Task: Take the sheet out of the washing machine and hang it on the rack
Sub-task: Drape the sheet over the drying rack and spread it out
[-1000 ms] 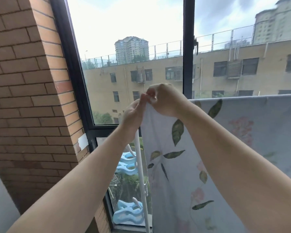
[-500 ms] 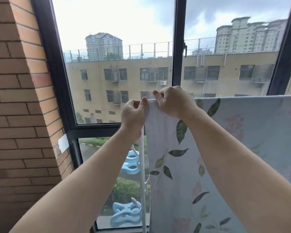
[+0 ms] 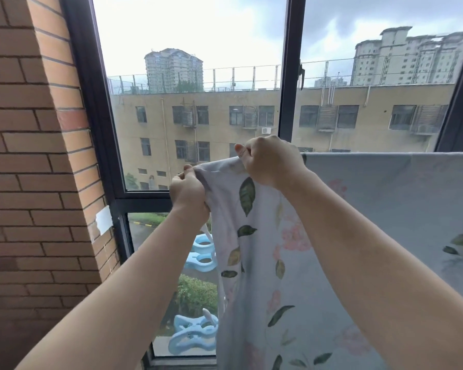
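A pale blue sheet (image 3: 385,209) printed with green leaves and pink flowers hangs over the top bar of a drying rack, stretching to the right edge of the view. My left hand (image 3: 189,193) pinches the sheet's left corner and holds it out to the left. My right hand (image 3: 267,161) grips the top edge just beside it, a little higher. The rack's white upright post (image 3: 221,284) shows partly below my left hand, mostly hidden by the cloth.
Light blue clothes pegs (image 3: 202,252) and a second cluster (image 3: 194,333) hang on the rack post. A brick wall (image 3: 32,182) stands at the left. A dark-framed window (image 3: 288,102) fills the background right behind the rack.
My left hand has drawn the sheet's corner out to the left and slightly down, away from my right hand, so the cloth now spreads between them. The camera has shifted a little.
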Action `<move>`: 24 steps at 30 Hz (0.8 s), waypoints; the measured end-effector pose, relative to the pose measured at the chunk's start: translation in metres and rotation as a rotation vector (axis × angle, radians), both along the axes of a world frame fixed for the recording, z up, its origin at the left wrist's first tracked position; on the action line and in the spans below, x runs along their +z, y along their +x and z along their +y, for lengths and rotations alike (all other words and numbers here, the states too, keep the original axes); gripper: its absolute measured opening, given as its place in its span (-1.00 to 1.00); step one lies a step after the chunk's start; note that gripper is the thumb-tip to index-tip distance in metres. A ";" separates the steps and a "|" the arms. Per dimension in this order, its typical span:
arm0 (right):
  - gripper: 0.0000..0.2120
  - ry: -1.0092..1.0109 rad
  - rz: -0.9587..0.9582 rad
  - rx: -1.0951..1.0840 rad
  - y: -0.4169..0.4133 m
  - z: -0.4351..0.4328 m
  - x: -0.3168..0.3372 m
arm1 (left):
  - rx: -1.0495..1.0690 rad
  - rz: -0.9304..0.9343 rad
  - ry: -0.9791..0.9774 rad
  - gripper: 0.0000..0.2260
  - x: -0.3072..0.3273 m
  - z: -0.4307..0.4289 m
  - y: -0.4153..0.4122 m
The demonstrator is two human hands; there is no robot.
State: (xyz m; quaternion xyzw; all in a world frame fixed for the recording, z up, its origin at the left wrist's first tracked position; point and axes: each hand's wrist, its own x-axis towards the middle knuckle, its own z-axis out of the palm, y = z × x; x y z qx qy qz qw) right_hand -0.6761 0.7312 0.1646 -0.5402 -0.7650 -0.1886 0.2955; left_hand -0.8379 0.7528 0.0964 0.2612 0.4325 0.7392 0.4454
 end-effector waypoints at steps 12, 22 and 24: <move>-0.46 -0.031 -0.027 -0.037 0.010 0.005 -0.002 | 0.001 0.405 0.014 -0.62 -0.019 -0.028 -0.027; -0.62 0.079 0.005 0.114 0.002 0.002 -0.012 | -0.380 0.358 0.220 -0.83 -0.010 -0.058 -0.020; -0.67 0.151 0.007 0.157 -0.001 0.002 -0.019 | -0.476 0.295 0.213 -0.70 -0.005 -0.061 -0.021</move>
